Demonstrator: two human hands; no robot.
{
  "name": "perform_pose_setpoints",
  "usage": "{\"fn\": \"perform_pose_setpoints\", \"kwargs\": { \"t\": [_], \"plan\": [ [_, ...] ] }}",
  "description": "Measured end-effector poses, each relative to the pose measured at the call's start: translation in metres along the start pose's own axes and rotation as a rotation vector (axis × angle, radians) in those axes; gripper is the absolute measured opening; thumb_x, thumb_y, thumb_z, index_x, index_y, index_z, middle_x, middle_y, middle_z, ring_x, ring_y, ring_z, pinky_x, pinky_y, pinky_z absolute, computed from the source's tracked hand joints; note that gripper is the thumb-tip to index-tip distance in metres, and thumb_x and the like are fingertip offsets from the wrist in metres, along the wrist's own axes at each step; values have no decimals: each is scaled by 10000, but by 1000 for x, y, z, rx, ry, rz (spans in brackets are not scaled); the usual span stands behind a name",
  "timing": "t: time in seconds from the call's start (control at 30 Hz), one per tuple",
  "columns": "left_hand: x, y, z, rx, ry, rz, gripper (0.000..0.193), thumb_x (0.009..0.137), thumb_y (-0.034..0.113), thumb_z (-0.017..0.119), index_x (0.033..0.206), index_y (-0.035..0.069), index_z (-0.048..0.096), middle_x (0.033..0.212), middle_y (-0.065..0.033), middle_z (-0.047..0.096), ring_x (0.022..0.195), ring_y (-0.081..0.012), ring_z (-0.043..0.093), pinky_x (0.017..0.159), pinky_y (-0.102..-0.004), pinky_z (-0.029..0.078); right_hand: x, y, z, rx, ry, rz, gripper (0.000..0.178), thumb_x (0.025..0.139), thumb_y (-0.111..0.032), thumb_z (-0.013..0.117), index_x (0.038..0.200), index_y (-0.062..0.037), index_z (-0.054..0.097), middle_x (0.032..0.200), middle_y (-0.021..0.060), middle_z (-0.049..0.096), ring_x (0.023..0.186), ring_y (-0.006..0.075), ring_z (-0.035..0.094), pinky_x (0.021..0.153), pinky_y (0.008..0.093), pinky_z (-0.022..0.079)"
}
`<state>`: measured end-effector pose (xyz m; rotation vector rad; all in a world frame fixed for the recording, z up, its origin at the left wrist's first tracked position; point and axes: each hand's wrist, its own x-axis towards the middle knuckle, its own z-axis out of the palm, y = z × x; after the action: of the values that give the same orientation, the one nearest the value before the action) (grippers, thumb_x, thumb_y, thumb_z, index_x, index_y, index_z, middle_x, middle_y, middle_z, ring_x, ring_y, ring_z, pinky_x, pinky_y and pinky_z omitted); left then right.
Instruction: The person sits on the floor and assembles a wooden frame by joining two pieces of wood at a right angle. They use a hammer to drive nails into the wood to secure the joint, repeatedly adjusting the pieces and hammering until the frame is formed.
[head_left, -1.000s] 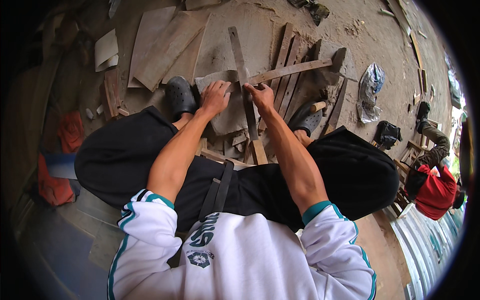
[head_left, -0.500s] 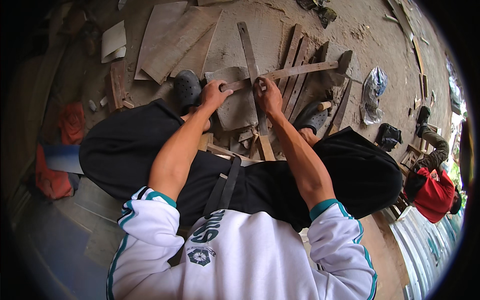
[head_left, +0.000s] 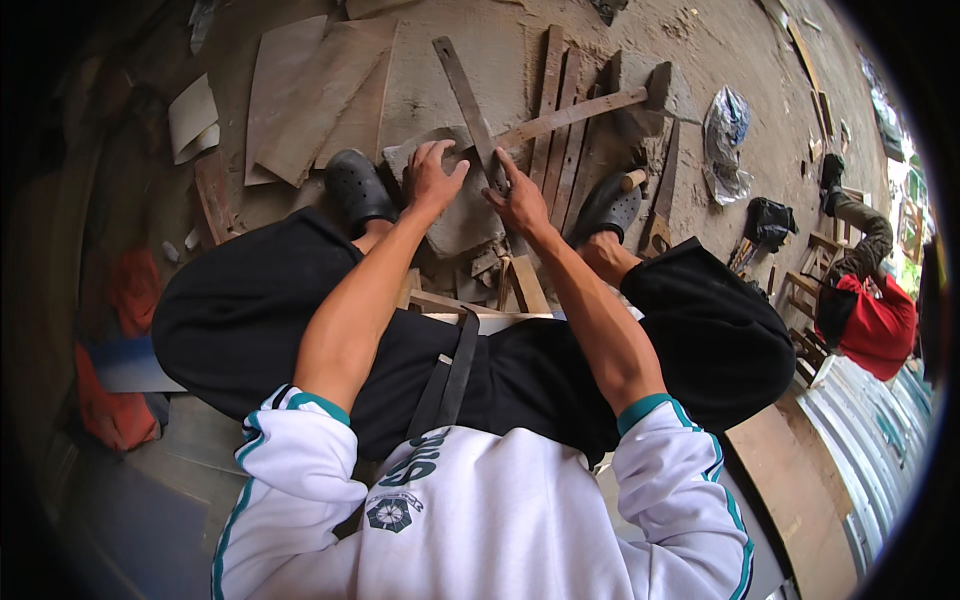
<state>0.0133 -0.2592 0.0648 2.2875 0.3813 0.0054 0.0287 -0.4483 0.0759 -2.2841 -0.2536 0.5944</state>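
Note:
Two flat wooden strips cross in front of me above a grey block (head_left: 463,222). The long upright strip (head_left: 462,88) leans to the left at its far end. The other strip (head_left: 570,118) slants under it towards the far right. My right hand (head_left: 522,203) grips the upright strip near the crossing, index finger at its edge and thumb over it. Beside the crossing, my left hand (head_left: 432,180) is open over the block, fingers curved and thumb apart, holding nothing.
Several narrow boards (head_left: 563,130) lie beyond my right foot, near a broken concrete piece (head_left: 672,90). Wide thin boards (head_left: 325,100) lie at far left. Crumpled plastic (head_left: 726,140) and a black bag (head_left: 770,224) lie right; a person in red (head_left: 868,322) is farther right.
My left hand has let go of the slanting strip and opened. The upright strip now tilts more to the left, and my right hand has slid lower. The whole view has shifted slightly.

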Motion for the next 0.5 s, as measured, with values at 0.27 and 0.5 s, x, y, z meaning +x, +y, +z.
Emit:
{"fn": "perform_pose_setpoints", "kwargs": {
  "t": [0.27,0.5],
  "plan": [
    [-2,28,25,84,-78,97,521,771,332,725,1253,200,579,1289,-100,503,1222,-327,465,1007,-502,360,-2,10,-37,58,200,-39,395,882,-291,683,1218,-101,598,1063,179,656,916,337,653,799,387,517],
    [1,34,28,139,-85,44,525,759,313,729,1246,197,572,1297,-83,516,1222,-324,471,1010,-486,381,38,49,-187,198,937,112,287,948,-286,603,865,-16,647,752,136,651,670,229,644,611,345,493]
  ]
}}
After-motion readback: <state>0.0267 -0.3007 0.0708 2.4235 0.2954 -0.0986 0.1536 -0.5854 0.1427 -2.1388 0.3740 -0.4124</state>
